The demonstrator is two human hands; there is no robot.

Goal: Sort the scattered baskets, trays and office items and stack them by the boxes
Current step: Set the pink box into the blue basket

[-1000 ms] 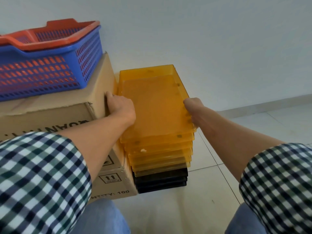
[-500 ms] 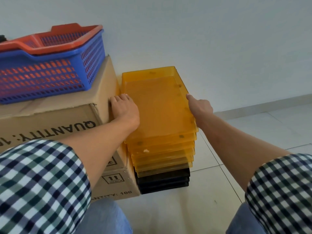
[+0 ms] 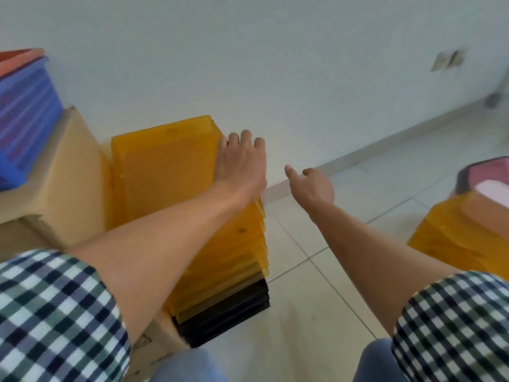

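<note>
Amber translucent trays (image 3: 165, 172), stacked on black trays (image 3: 228, 307), stand at centre against a cardboard box (image 3: 68, 172) at 9 o'clock. The left hand (image 3: 239, 164) lies on the top tray's right rim, fingers nearly straight; its forearm hides part of the stack. The right hand (image 3: 314, 186), just right of the stack, hangs in air, loosely curled, empty. A blue basket (image 3: 24, 114) (10 o'clock) and further amber trays (image 3: 462, 232) (3 o'clock) are cut off, blurred.

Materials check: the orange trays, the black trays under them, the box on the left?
Orange trays: translucent plastic, glossy; light passes through the rims. Black trays: probably opaque plastic, with a slight sheen. Box: brown cardboard, matte, with creased flaps.
</note>
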